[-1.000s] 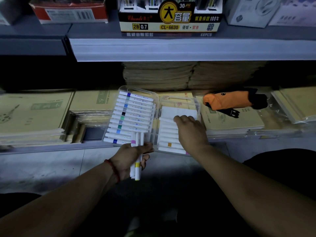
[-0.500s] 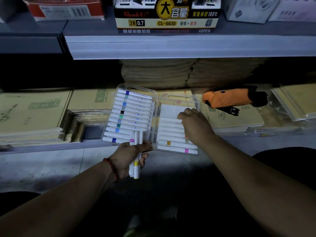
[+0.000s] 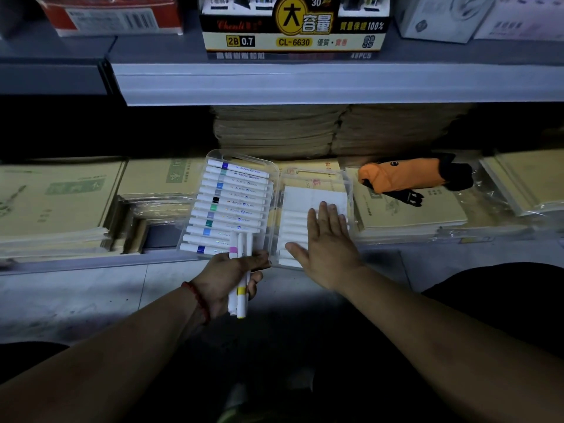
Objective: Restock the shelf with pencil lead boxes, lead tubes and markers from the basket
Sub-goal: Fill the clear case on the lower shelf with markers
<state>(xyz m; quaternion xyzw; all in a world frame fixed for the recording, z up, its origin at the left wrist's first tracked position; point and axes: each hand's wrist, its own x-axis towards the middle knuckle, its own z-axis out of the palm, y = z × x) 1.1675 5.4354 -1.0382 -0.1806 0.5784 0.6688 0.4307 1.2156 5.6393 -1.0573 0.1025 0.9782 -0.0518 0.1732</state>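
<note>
Head view, "Acrylic Marker" markers [image 3: 233, 196], "CL-6630" box [image 3: 294, 25]

Both forearms are bare right up to the picture's edge, and the left hand [image 3: 225, 279] and right hand [image 3: 329, 251] are bare too. A thin red bracelet [image 3: 197, 300] of cord or small beads, too fine to tell which, circles the left wrist. Dark trousers [image 3: 503, 300] show at both lower sides. Low in the shadow is a pale shoe [image 3: 241, 399], its details dim.
</note>
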